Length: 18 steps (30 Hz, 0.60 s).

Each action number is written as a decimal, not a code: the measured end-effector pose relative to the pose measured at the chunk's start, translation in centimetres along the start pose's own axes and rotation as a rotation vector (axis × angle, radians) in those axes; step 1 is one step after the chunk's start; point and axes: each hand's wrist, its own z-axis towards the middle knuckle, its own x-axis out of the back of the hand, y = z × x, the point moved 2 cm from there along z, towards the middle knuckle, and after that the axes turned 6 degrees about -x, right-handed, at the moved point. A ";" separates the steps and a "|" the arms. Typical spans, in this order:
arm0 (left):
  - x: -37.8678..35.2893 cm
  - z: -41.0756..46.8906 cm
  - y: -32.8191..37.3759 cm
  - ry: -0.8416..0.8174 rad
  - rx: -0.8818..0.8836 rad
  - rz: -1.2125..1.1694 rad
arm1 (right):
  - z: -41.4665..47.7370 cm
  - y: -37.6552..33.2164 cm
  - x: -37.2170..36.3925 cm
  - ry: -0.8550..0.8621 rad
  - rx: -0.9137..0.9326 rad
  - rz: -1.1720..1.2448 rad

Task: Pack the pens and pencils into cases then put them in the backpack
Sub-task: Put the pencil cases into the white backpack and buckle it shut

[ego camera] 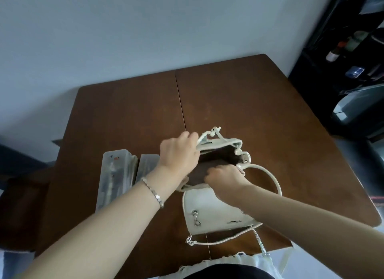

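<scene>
Both hands are on the bag. My view has the left hand (178, 153) with fingers curled over the rim of the backpack (207, 208) at about 10 o'clock on its mouth. The right hand (225, 178) is curled round the near rim at about 6 o'clock. The mouth gapes between them, dark brown lining showing.

Biggest thing is the brown table (249, 104). The white backpack lies on it at roughly 5 o'clock from the table's middle, mouth pointing away from me.

At the backpack's 9 o'clock two clear cases lie side by side on the table: the outer case (115, 174) and the inner case (148, 166), the latter partly behind the left forearm. Contents are too blurry to call.

The carry handle (272, 175) loops out at 3 o'clock, and a silver bracelet (154, 194) sits on the left wrist.
</scene>
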 end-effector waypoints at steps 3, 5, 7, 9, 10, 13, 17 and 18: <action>1.0 2.8 -2.3 -0.057 0.212 -0.061 | -1.2 -0.1 3.2 0.005 0.120 -0.120; 1.1 3.8 -4.7 -0.067 0.376 -0.144 | -2.8 -0.4 4.3 -0.018 0.190 -0.192; 0.4 3.4 -6.9 -0.079 0.536 -0.279 | -4.1 -1.1 4.4 -0.061 0.249 -0.218; -0.4 2.6 -8.0 -0.069 0.581 -0.356 | -4.7 -1.6 3.9 -0.099 0.254 -0.200; -0.6 2.2 -8.0 -0.053 0.567 -0.368 | -4.6 -1.7 3.6 -0.106 0.255 -0.194; -1.0 1.2 -6.6 -0.003 0.551 -0.438 | -3.4 -1.3 2.5 -0.104 0.219 -0.179; -2.0 -0.9 -3.7 -0.163 0.384 -0.439 | -1.6 0.8 1.3 -0.199 0.137 0.059; -2.3 -1.5 -3.3 -0.172 0.379 -0.452 | -1.2 1.3 1.2 -0.194 0.113 0.156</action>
